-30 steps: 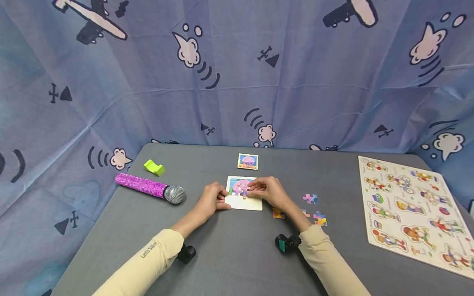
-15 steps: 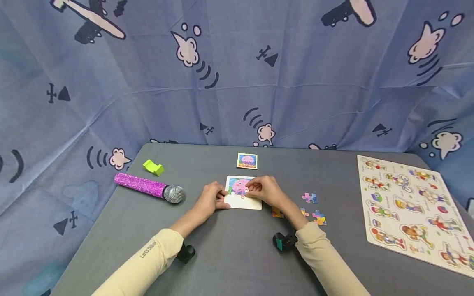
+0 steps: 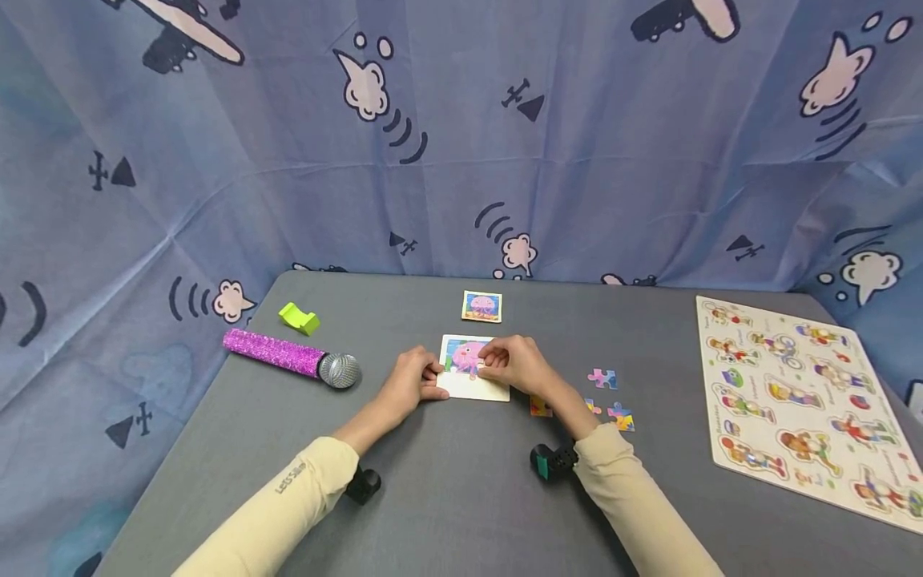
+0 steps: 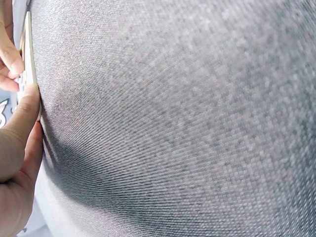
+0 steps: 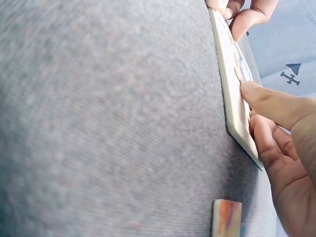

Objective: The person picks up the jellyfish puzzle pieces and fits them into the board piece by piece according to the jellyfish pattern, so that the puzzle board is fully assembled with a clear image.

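A small pale puzzle board point(image 3: 469, 389) lies on the grey table, its upper part covered by joined jigsaw pieces point(image 3: 461, 357) with a pink sea creature. My left hand point(image 3: 407, 381) grips the board's left edge, the thumb low and the fingers higher up. At the right side of the picture, my right hand point(image 3: 521, 367) pinches a jigsaw piece against the board; its fingers mostly hide that piece. The right wrist view has my right thumb and fingers point(image 5: 264, 131) at the board's surface and edge. The bare strip of the board faces me.
Loose jigsaw pieces point(image 3: 602, 378) lie right of the board, one point(image 3: 541, 406) beside my right wrist. Behind it sits a small picture card point(image 3: 481, 306). A glittery pink microphone point(image 3: 288, 357) and green block point(image 3: 299, 319) are left; a large wooden puzzle point(image 3: 808, 409) is far right.
My right hand's fingers have shifted very slightly at the picture's right side. My left hand keeps its grip on the board. The head view has tilted a little.
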Tool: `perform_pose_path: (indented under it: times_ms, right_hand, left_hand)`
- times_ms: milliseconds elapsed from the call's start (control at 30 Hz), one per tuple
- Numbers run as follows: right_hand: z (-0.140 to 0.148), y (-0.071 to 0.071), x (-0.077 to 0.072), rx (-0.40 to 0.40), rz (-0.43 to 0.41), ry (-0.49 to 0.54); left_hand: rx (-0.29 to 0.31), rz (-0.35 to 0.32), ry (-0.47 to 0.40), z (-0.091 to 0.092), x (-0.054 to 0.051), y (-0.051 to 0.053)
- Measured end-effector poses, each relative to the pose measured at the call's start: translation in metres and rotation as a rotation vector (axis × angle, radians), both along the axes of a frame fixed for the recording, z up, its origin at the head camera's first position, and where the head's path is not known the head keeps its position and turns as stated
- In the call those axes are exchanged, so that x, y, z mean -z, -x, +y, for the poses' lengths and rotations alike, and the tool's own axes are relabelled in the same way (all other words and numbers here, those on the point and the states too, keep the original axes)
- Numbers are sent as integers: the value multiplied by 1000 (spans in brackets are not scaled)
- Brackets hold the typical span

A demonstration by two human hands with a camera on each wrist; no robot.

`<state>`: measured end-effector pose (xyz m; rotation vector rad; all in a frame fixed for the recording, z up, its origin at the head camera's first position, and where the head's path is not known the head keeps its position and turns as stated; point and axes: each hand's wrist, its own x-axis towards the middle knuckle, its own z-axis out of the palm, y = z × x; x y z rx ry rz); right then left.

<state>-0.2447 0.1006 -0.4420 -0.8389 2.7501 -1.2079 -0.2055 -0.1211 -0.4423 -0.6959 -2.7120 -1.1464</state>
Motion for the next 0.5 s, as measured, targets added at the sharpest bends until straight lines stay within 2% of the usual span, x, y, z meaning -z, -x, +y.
perform_pose_path:
  times_ms: [300,500]
  right_hand:
    - [0,0,-5,5,-14,-24]
    - [0,-2,-3,-8,-5,-8]
  left_hand:
    - [-11,-6,1,1,-3,2]
    - [-12,-20,2,1,-2,0]
